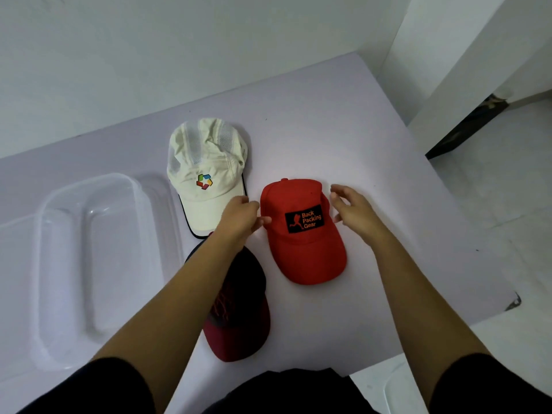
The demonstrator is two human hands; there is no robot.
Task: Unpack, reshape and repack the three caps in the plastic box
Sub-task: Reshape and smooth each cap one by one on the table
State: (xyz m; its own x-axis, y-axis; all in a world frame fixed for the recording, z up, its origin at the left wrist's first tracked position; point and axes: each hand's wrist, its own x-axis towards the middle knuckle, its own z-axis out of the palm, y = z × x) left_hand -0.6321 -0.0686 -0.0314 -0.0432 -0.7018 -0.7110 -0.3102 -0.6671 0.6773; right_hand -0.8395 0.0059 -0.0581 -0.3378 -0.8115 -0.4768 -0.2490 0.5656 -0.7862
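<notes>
White cap (206,180), red cap (301,234) and dark maroon cap (242,309) lie crown-up, clustered just right of the clear plastic box (89,264).

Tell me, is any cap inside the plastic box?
No, the white cap, red cap and dark cap all lie on the table beside the plastic box.

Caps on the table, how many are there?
3. A white cap farthest back, a red cap to its right, a dark maroon cap nearest, partly under the left forearm.

2 black short sleeves show, the left sleeve (98,386) and right sleeve (490,386). Forearms, left hand (239,218) and right hand (355,209) are bare. A black garment (283,392) covers the torso.
</notes>
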